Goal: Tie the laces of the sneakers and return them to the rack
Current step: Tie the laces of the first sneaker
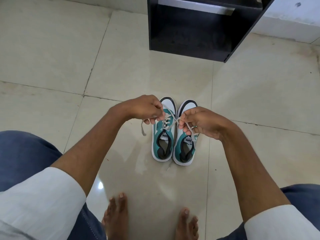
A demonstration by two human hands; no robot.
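Observation:
Two teal and white sneakers stand side by side on the tiled floor, toes pointing away from me: the left sneaker (162,144) and the right sneaker (185,149). The left sneaker's pale lace (170,122) is stretched out to both sides above it. My left hand (143,109) pinches one end, whose tail hangs down at its left. My right hand (199,122) pinches the other end and partly covers the right sneaker's front. The black shoe rack (190,32) stands further away, its lower shelf bare.
My bare feet (150,217) rest on the floor near the bottom edge, with my knees in blue jeans at either side. A white wall base runs behind the rack at the top right. Pale glossy tiles surround the sneakers.

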